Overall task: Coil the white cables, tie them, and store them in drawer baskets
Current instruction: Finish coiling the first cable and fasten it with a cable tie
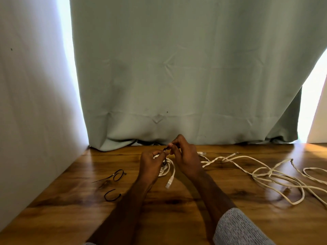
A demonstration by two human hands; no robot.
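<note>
White coiled cable [168, 169], plug [169, 182] downward.

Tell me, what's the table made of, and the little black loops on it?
The table looks like wood or a wood-look top, glossy: brown grain and bright reflections show. The black ties look like thin, stiff plastic, since they hold open curves; too small to be sure.

No legible text, labels, brand marks, numbers or signs in the head view. Checked the glossy brown wooden tabletop [177, 218], the pale green fabric curtain [177, 68] and the white wall [26, 85]: all unmarked.
</note>
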